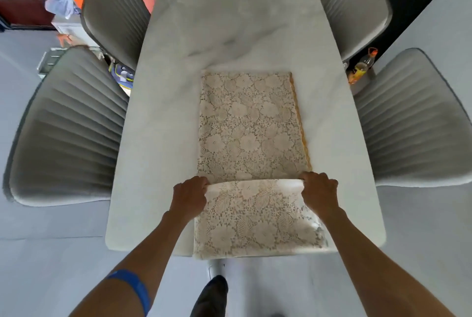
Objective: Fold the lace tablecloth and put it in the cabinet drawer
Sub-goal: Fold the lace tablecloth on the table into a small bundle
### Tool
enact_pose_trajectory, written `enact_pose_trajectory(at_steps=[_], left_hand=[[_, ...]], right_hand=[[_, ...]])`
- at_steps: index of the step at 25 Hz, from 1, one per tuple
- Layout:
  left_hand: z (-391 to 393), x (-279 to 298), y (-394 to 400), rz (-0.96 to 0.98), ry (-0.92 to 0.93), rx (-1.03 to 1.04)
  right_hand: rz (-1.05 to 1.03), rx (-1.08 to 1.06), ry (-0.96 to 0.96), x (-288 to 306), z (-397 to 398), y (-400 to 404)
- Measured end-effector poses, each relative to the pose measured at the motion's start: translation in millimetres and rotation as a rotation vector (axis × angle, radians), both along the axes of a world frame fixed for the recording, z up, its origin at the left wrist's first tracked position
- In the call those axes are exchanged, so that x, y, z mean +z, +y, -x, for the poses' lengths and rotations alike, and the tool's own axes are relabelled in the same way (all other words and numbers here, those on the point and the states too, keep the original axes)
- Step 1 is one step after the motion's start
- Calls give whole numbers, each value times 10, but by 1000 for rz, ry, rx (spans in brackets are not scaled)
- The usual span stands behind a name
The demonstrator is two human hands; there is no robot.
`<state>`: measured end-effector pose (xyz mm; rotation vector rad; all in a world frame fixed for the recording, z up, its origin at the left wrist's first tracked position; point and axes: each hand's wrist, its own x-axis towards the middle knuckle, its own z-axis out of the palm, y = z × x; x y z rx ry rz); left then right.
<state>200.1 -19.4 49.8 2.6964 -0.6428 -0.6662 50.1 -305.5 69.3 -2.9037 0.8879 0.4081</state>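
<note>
I look down on a white marble table (229, 22) with the lace tablecloth (251, 125) lying on its near half as a long folded strip, its near end hanging slightly past the table edge. My left hand (190, 195) and right hand (319, 190) each have a closed grip, fingers curled round the two ends of a fold of the tablecloth lifted across its near part. Four grey ribbed chairs (69, 127) stand close against the table, two on each side. A bottle (361, 66) with an orange cap stands on the floor between the right-hand chairs. A blue band (134, 287) circles my left arm. A dark shoe (212, 296) shows below the table edge.
</note>
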Motion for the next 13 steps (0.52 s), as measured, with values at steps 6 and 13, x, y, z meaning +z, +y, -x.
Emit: enact_pose_trajectory(at_steps=[6,13], left_hand=[[-119,-267,-85,75,-44,128],[306,-155,-261,2,-309,170]], right_hand=[[-122,-47,-35,-427,-105,-277],[-87,-68,-294,-395,52,-4]])
